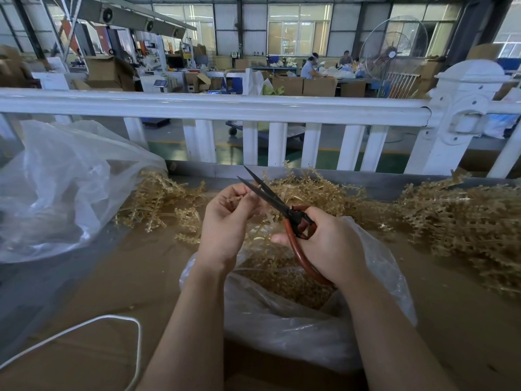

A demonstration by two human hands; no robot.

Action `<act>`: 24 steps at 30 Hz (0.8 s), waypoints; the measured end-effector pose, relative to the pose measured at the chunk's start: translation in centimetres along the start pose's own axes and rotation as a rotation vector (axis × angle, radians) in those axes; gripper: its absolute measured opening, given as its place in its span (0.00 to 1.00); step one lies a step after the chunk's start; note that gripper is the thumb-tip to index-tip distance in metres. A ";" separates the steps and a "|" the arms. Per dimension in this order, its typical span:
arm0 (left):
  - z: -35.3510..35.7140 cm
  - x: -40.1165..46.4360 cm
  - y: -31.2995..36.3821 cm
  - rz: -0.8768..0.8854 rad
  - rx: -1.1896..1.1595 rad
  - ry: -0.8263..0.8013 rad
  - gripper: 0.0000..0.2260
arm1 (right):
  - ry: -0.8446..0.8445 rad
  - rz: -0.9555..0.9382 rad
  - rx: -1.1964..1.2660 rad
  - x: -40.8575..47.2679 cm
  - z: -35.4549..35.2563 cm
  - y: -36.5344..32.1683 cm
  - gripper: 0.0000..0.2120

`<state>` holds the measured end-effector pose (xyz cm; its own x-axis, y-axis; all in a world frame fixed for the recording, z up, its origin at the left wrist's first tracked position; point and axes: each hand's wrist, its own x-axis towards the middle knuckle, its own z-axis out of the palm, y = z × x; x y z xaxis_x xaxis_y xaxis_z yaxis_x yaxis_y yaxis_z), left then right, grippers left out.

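Observation:
My right hand (pixel 328 245) grips the red-brown handles of black-bladed scissors (pixel 270 200), whose blades are parted and point up to the left. My left hand (pixel 228 218) pinches a small tan plastic piece (pixel 236 198) right at the blades. Both hands hover over an open clear plastic bag (pixel 296 320) that holds many small tan cut pieces (pixel 290 280). Tan plastic sprue branches lie in heaps on the table behind the hands (pixel 307 187), at the left (pixel 163 204) and at the right (pixel 465 221).
A large crumpled clear bag (pixel 62 187) lies at the left. A white cord (pixel 112 320) loops across the brown cardboard-covered table (pixel 127 277). A white railing (pixel 253 108) runs along the far edge. Beyond it are boxes, a standing fan (pixel 393 55) and seated people.

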<state>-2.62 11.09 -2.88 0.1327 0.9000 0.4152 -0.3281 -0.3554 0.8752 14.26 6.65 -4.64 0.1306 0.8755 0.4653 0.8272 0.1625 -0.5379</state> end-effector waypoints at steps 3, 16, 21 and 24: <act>0.1 0.0 0.0 -0.002 0.008 0.001 0.04 | 0.040 -0.013 -0.030 0.0 -0.1 0.0 0.35; -0.4 0.1 -0.2 -0.005 0.017 0.041 0.04 | 0.121 -0.091 -0.025 -0.1 -0.1 -0.1 0.35; -0.4 0.1 -0.1 -0.021 -0.024 0.043 0.04 | 0.088 -0.081 0.004 -0.1 -0.1 -0.3 0.34; -0.3 0.1 -0.1 -0.026 -0.032 0.039 0.05 | 0.057 -0.065 0.039 -0.1 -0.2 -0.3 0.32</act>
<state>-2.86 11.27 -3.00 0.1051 0.9182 0.3820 -0.3545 -0.3242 0.8770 14.10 6.44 -4.42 0.1091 0.8354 0.5387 0.8129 0.2369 -0.5320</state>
